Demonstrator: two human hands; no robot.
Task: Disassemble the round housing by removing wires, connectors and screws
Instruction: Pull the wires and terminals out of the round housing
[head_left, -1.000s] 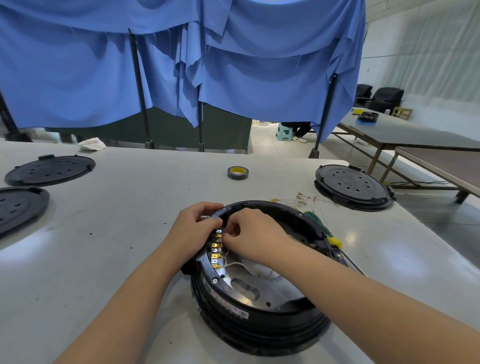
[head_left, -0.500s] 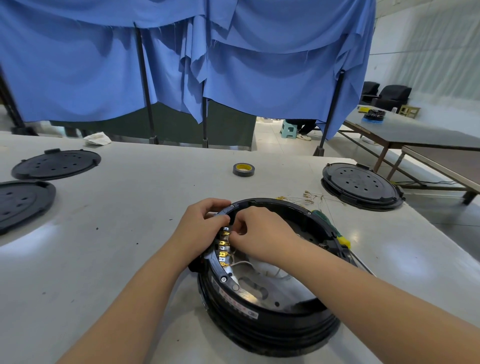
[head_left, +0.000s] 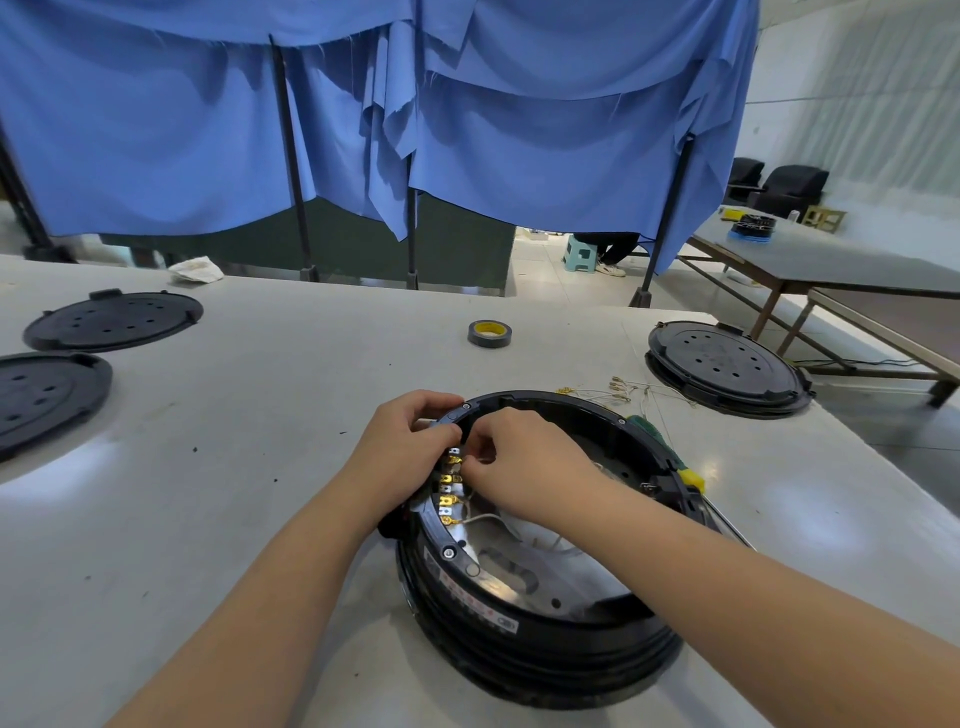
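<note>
Black round housing (head_left: 540, 639) open-side up on table; brass connectors (head_left: 450, 488) along left inner rim.

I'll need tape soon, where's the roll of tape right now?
In the head view the roll of tape lies on the table, beyond the round housing, left of the black lid.

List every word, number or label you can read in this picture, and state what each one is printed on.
No text can be read.
White label with red print on the round black housing: too blurred to read.
Small white sticker beside it: too small to read.
</note>
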